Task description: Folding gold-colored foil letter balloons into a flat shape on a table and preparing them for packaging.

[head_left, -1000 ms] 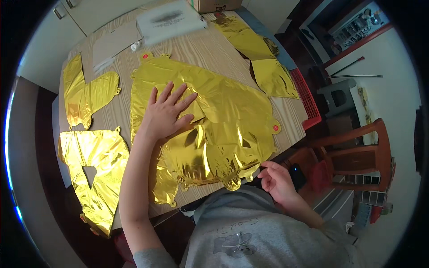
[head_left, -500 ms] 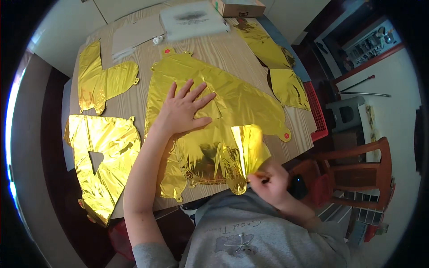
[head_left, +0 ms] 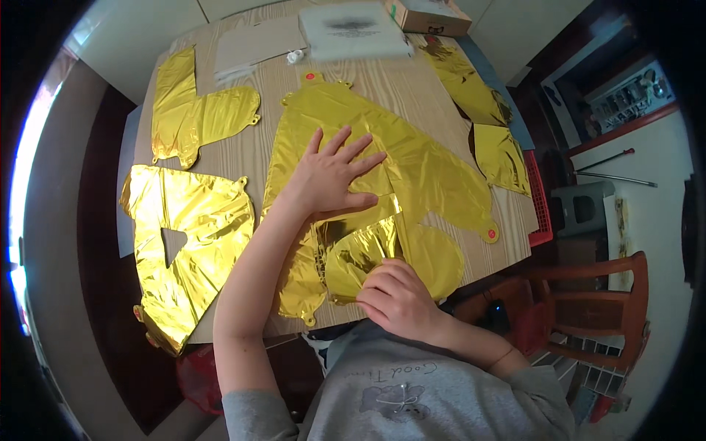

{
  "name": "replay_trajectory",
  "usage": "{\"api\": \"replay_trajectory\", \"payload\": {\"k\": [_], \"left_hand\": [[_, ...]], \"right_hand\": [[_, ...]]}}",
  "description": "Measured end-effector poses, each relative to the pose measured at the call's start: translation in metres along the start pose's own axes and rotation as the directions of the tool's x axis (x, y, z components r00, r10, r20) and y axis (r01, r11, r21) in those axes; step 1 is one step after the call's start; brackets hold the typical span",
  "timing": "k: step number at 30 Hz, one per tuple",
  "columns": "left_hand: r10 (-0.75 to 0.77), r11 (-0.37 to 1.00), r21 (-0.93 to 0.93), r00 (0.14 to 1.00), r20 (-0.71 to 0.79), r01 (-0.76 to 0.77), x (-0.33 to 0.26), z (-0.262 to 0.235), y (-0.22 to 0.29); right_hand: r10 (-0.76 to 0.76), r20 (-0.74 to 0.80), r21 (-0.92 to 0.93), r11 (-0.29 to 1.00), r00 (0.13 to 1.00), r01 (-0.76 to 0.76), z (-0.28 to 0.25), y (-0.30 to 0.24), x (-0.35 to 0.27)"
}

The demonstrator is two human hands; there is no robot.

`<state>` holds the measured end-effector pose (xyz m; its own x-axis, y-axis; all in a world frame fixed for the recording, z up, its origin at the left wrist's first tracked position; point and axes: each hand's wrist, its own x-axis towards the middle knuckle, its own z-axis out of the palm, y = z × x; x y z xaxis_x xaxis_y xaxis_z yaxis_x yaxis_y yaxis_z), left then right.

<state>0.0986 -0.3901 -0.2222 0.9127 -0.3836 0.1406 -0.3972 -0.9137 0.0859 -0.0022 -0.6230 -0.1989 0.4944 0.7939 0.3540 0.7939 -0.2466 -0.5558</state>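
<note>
A large flat gold foil balloon (head_left: 430, 176) lies across the middle of the wooden table (head_left: 257, 151). My left hand (head_left: 332, 176) rests flat on it with the fingers spread. My right hand (head_left: 397, 298) grips the balloon's near edge, which is folded up and over toward the left hand. The folded flap (head_left: 357, 250) lies crumpled between the two hands.
Other gold foil balloons lie at the left (head_left: 184, 235), upper left (head_left: 195, 117) and far right (head_left: 496, 151). White sheets (head_left: 257, 44) and a clear packet (head_left: 353, 29) sit at the table's far side, next to a cardboard box (head_left: 426, 15). A red crate edge (head_left: 540, 198) and wooden chair (head_left: 596, 316) stand right.
My right hand came up from beside the table, took the balloon's near edge and folded it over toward the left hand. The left hand stayed pressed on the balloon.
</note>
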Motion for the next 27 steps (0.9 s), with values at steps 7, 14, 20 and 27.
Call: {"api": "replay_trajectory", "payload": {"k": [7,14,20,27], "left_hand": [[0.020,1.000,0.015,1.000,-0.017,-0.020,0.001,0.006,-0.004],[0.019,1.000,0.012,1.000,-0.014,-0.018,0.001,0.007,-0.004],[0.010,1.000,0.012,1.000,-0.008,-0.009,0.000,0.003,-0.002],[0.019,1.000,-0.014,1.000,0.014,-0.019,-0.001,-0.002,-0.001]], "right_hand": [[-0.048,0.041,0.033,0.998,0.998,0.046,0.005,0.007,-0.006],[-0.089,0.083,0.210,0.975,0.993,0.070,-0.020,0.010,-0.001],[0.109,0.034,-0.094,0.990,0.993,-0.105,-0.061,0.063,-0.015],[0.087,0.287,-0.243,0.970,0.954,-0.016,-0.061,0.071,-0.013]]}}
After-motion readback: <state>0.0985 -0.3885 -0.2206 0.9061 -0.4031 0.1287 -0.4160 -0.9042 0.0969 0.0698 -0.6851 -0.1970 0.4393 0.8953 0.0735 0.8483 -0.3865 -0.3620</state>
